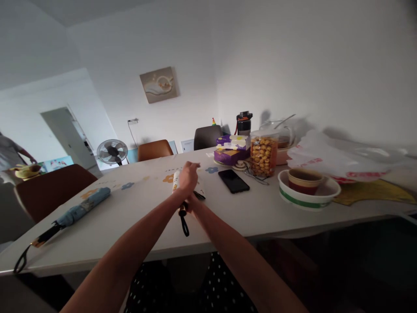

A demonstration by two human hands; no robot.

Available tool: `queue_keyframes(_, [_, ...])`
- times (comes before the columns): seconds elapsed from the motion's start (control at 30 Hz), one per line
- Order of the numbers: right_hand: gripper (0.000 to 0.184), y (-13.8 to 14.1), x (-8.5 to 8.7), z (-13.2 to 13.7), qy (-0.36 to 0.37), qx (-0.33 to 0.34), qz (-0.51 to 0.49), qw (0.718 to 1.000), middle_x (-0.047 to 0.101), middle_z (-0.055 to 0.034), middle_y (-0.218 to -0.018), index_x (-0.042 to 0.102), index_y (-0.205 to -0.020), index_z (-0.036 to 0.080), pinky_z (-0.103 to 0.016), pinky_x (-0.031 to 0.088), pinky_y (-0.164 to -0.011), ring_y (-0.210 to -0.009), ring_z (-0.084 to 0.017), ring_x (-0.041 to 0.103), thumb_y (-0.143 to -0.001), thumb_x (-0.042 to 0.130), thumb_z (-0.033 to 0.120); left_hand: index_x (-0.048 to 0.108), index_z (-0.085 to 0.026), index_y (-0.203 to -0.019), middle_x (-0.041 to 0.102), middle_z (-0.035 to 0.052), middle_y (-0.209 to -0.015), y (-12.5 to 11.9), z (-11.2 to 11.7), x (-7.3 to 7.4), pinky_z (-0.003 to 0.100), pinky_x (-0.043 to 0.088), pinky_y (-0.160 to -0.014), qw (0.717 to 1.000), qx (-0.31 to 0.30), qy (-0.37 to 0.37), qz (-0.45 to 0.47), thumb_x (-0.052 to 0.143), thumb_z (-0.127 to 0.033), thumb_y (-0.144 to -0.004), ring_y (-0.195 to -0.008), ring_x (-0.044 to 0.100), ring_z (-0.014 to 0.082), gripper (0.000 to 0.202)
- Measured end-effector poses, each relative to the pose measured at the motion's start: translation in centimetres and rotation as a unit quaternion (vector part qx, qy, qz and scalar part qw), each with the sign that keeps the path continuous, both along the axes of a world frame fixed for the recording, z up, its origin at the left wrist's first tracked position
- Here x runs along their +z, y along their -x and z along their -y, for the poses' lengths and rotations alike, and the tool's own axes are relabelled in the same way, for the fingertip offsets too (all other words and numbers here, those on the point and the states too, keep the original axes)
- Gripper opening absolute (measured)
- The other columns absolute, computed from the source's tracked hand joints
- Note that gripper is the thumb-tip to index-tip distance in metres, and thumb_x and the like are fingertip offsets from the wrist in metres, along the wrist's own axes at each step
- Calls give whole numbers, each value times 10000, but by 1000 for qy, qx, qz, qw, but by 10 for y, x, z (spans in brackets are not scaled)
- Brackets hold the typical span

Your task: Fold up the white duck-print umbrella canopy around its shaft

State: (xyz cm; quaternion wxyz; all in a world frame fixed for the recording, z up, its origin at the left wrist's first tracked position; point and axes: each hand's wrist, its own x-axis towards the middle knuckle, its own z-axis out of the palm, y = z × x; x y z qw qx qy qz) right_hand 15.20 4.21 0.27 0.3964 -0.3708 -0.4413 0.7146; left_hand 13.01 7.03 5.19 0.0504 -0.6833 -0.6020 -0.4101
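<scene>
A folded white umbrella [176, 177] with a small printed pattern lies on the white table [130, 217] in front of me. My left hand [188, 175] is closed around its cloth part. My right hand [193, 202], largely hidden behind my left wrist, grips the lower end by the black handle. The handle's black strap loop [185, 227] hangs toward the table's near edge.
A folded blue umbrella [81, 208] lies at the left. A black phone [233, 180], a snack jar [263, 155], a purple box [232, 153], a bowl [308, 190] and a plastic bag [329, 158] sit to the right. Chairs and a fan [112, 152] stand behind; a person [9, 152] is far left.
</scene>
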Motion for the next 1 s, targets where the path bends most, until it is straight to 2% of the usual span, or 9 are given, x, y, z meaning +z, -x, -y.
queue_keyframes(0.1, [227,3,-2,1,43,39,-1,998,496,16,-530,539,-766,95,-208,419,-389,-398,-86,472,-915,436,232,674,-170,-936,594,78,-972,32,-2,4,321,433,-865,990,47,-75,112,416,-121,-805,-923,561,196,294])
queue_keyframes(0.17, [215,1,-3,0,54,50,-3,997,457,27,-454,498,-676,122,-213,392,-341,-337,-93,439,-868,480,216,681,-150,-889,603,77,-926,54,-1,2,326,454,-846,979,58,-88,175,471,-153,-772,-882,570,194,240])
queue_keyframes(0.27, [186,-1,-3,-2,65,51,-6,997,476,31,-447,479,-677,141,-203,397,-336,-326,-94,453,-831,532,232,679,-139,-885,611,73,-902,82,4,-8,291,508,-654,953,54,-77,288,506,-201,-726,-727,586,164,244])
queue_keyframes(0.33, [190,-2,-1,-3,79,57,-1,995,473,37,-437,474,-686,146,-194,397,-337,-319,-89,451,-838,529,246,674,-128,-917,615,76,-904,95,10,-20,260,491,-521,930,59,-72,356,505,-194,-688,-602,569,129,292])
queue_keyframes(0.43, [203,-1,1,-2,92,64,14,994,458,40,-417,471,-679,145,-190,385,-322,-301,-87,437,-840,532,253,665,-112,-944,627,77,-870,106,21,-39,230,451,-443,899,72,-61,428,506,-153,-614,-487,526,86,369])
queue_keyframes(0.53, [167,-1,1,-2,84,61,23,994,473,35,-421,502,-705,134,-185,373,-306,-299,-87,437,-815,566,242,662,-93,-888,616,43,-715,108,33,-55,210,416,-417,863,68,-29,499,497,-134,-560,-416,476,62,369])
queue_keyframes(0.67, [191,-5,-1,-3,66,62,15,996,500,33,-449,534,-779,135,-168,353,-288,-318,-87,458,-789,615,308,648,-88,-752,561,10,-588,103,45,-64,209,417,-441,823,48,36,565,482,-95,-512,-406,462,60,292])
queue_keyframes(0.83, [417,-10,1,-5,78,67,1,995,474,31,-444,489,-734,157,-166,302,-247,-304,-88,447,-805,511,568,612,-108,-696,570,24,-644,97,50,-61,243,464,-502,827,37,80,555,460,-67,-508,-450,503,81,245])
queue_keyframes(1.0, [396,-12,7,-2,64,54,32,996,452,39,-431,467,-684,153,-167,290,-238,-291,-80,436,-840,494,516,611,-115,-736,503,-7,-529,92,44,-64,267,473,-517,852,40,109,510,455,-60,-563,-438,489,101,239])
